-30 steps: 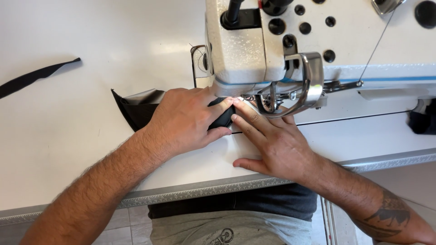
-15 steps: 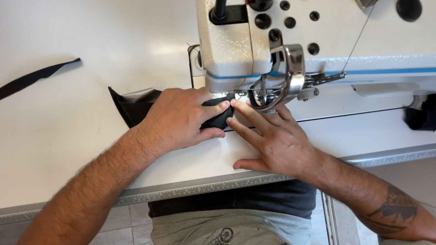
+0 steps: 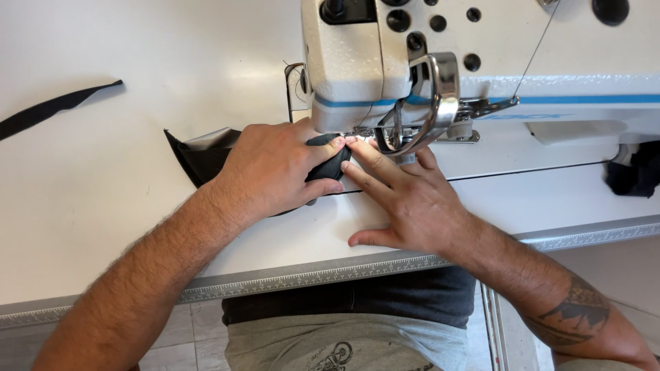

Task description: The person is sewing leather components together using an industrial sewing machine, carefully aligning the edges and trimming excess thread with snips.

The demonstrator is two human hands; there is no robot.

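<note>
Your white sewing desk [image 3: 137, 227] fills most of the view, its near edge trimmed with a grey ruler strip. At the desk's far right stands the white industrial sewing machine [image 3: 495, 62] with a blue stripe along its arm and a chrome guard by the needle. A black piece of fabric [image 3: 203, 154] lies mid-desk, just left of the machine head, running under your hands toward the needle. Your left hand [image 3: 271, 168] rests palm-down on that fabric, fingers together and curled over a bunched fold, pressing it down. Your right hand [image 3: 405, 199] lies flat just beside it, fingers spread, fingertips touching the fabric edge under the presser foot. Near the desk's far left edge sits a narrow black fabric strip [image 3: 58, 106], well apart.
</note>
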